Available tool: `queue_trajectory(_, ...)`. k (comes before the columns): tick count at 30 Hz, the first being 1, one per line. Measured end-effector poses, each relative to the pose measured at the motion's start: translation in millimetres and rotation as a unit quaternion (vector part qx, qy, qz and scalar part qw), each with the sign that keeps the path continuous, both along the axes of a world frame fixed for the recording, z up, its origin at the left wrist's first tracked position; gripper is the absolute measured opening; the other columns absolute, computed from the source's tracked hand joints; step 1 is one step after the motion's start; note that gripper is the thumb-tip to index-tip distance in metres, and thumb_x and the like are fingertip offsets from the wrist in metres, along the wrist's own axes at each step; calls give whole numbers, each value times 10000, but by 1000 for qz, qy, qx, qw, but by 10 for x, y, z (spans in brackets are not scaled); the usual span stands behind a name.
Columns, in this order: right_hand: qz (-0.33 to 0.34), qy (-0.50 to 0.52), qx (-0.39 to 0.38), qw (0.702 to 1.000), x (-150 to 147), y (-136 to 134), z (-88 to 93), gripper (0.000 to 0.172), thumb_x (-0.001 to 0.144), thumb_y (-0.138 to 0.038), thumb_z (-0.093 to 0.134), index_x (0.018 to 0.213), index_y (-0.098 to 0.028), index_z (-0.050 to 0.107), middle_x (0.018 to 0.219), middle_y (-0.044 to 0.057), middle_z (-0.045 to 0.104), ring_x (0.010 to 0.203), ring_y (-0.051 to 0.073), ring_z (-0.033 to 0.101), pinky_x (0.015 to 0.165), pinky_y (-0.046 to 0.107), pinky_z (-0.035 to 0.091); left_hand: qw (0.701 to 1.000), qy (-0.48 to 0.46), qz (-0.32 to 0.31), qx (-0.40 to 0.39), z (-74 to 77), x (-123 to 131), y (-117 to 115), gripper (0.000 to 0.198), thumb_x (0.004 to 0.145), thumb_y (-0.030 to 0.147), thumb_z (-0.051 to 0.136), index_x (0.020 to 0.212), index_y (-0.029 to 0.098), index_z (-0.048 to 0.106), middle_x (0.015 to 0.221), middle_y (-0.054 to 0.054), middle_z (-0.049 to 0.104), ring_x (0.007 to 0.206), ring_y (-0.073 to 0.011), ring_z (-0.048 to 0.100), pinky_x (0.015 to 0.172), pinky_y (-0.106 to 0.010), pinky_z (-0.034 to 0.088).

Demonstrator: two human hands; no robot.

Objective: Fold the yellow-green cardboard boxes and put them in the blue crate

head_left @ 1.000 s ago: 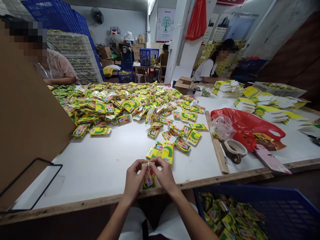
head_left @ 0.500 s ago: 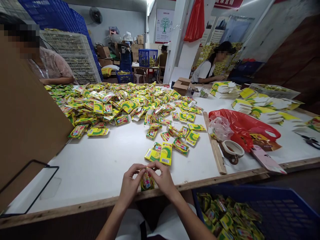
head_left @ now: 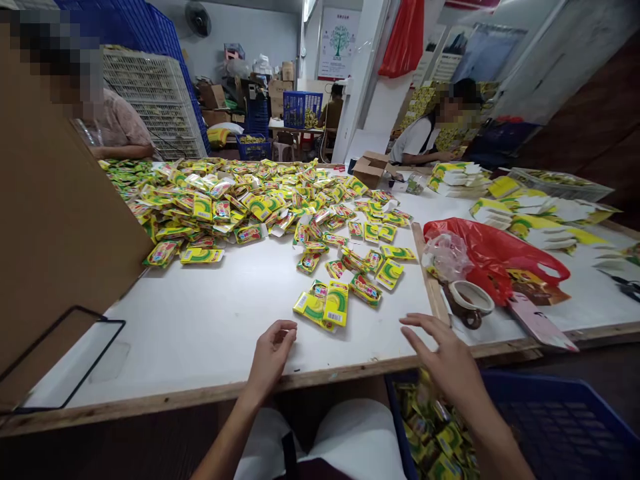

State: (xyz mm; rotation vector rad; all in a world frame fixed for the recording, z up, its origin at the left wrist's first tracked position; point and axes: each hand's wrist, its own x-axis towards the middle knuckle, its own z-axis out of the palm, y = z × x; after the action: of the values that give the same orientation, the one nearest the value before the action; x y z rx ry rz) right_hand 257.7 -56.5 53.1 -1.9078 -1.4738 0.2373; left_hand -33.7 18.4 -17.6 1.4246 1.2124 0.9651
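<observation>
My left hand hovers over the front of the white table, fingers loosely bent, thumb a little apart, nothing in it. My right hand is above the blue basket at the table's front edge, its fingers spread and holding nothing. Just under its palm is a blurred yellow-green small box; whether it is falling or lying on the others I cannot tell. Several small boxes fill the basket's left side. Between my hands and the heap lie a yellow box and another partly beneath it.
A large heap of small boxes covers the table's far side. A wooden strip, red plastic bag, brown cup and pink phone-like item are at right. Cardboard and a black wire frame stand left. Co-workers sit beyond.
Both hands have come apart from the small box they were pinching at the table edge. The right hand has moved right over the basket and opened; that box has left the table edge.
</observation>
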Motion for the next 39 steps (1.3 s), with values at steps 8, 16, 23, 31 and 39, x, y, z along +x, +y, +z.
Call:
queue_trajectory(8, -37, 23, 9, 999, -990, 816, -737, 708, 703, -488, 645, 1262, -105, 439, 1201, 201, 533, 1093, 339, 504, 894, 450, 424, 998, 50, -10, 28, -2, 8, -72, 253, 835, 388, 512, 928, 189, 637, 893, -46, 676, 795, -182, 617, 740, -298, 474)
queue_trajectory(16, 9, 187, 77, 979, -951, 671, -715, 543, 746, -267, 593, 1254, -160, 436, 1258, 150, 512, 1182, 297, 455, 984, 439, 373, 1000, -2, 1, -1, -34, 16, -43, 281, 828, 395, 538, 1008, 184, 585, 917, -62, 655, 837, -193, 623, 771, -330, 487)
queue_trajectory(23, 246, 434, -42, 866, -1280, 374, -680, 240, 845, -289, 522, 1065, -215, 583, 1056, 64, 652, 981, 222, 608, 842, 360, 485, 979, -195, -53, -7, 19, 107, -15, 427, 811, 306, 596, 1182, 240, 396, 1080, -68, 610, 987, -184, 609, 875, -340, 475)
queue_trajectory(31, 167, 376, 62, 909, -1359, 399, -733, 244, 835, -234, 560, 1069, -235, 491, 1028, 49, 620, 922, 183, 612, 827, 316, 483, 988, -152, -31, 25, 32, 92, -86, 368, 823, 291, 580, 1148, 267, 411, 995, -9, 587, 893, -156, 614, 770, -268, 485)
queue_trajectory(39, 216, 320, 44, 922, -1396, 492, -669, 242, 848, -189, 522, 1086, -219, 556, 1005, 43, 645, 875, 170, 607, 798, 298, 477, 989, -143, -36, -9, 9, 37, -96, 378, 823, 313, 578, 1166, 248, 432, 949, -17, 618, 818, -158, 621, 715, -268, 497)
